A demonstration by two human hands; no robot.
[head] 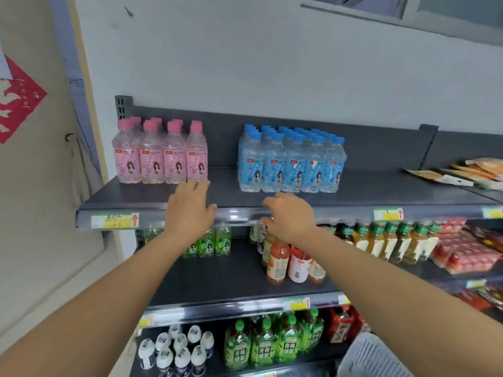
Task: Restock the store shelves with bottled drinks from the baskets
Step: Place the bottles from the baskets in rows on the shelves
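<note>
Pink-capped bottles (160, 156) stand centre-left of the frame on the top shelf (223, 191), blue-capped bottles (291, 161) to their right. My left grip (190, 206) lies spread just below the pink row; my right grip (290, 217), loosely spread and empty, hovers at the shelf edge.

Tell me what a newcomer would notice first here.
Two empty hands reach to the front edge of the top shelf: the left hand near the pink-capped bottles, the right hand in front of the blue-capped bottles. A bare stretch of shelf separates those two bottle groups.
</note>
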